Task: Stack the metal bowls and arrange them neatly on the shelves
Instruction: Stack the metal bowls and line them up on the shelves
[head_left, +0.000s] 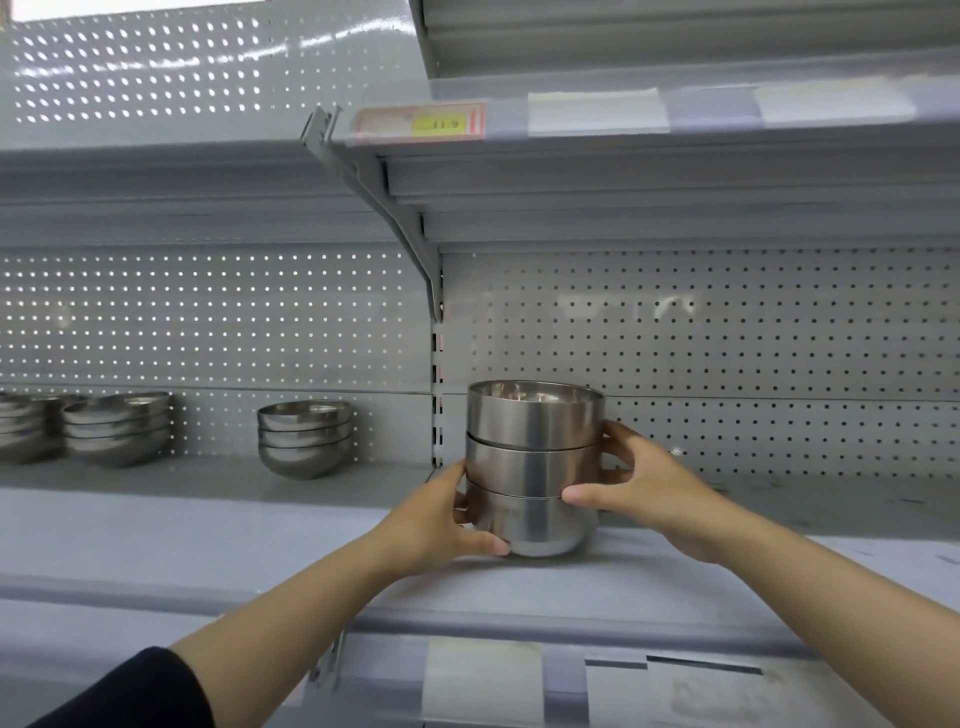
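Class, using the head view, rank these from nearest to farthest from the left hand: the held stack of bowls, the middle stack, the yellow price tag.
1. Held stack of bowls, gripped by the left hand.
2. Middle stack, leftward on the shelf.
3. Yellow price tag, on the shelf edge above.

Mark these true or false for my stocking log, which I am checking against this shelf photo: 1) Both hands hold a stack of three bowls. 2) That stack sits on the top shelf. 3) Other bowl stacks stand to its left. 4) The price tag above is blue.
1) True: the left hand and right hand grip the stack of three bowls.
2) False: it is on the lower shelf.
3) True: other bowl stacks stand to the left.
4) False: the price tag is red and yellow.
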